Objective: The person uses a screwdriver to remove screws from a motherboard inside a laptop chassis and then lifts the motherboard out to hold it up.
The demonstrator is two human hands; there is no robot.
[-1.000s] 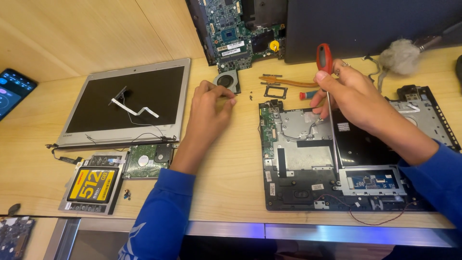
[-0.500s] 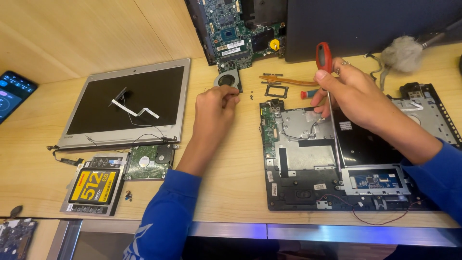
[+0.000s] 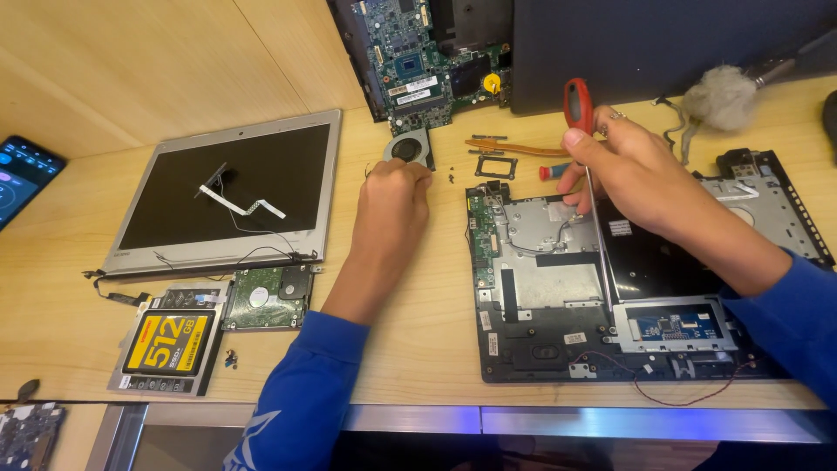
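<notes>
Left hand [image 3: 392, 187] has slid nearer the fan [image 3: 408, 146] (right hand [image 3: 623, 161] unmoved).

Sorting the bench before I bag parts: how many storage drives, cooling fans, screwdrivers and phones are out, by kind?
Storage drives: 2, bare hard drive and yellow-labelled drive
Cooling fans: 1
Screwdrivers: 1, red-handled, in right hand
Phones: 1
Total: 5

Two bare hands: left hand [image 3: 394, 194], right hand [image 3: 629, 166]. One red-handled screwdriver [image 3: 578, 106], one round black cooling fan [image 3: 408, 146], one green motherboard [image 3: 427, 61]. Two storage drives: bare green-board hard drive [image 3: 264, 298], yellow-labelled solid-state drive [image 3: 167, 342].
</notes>
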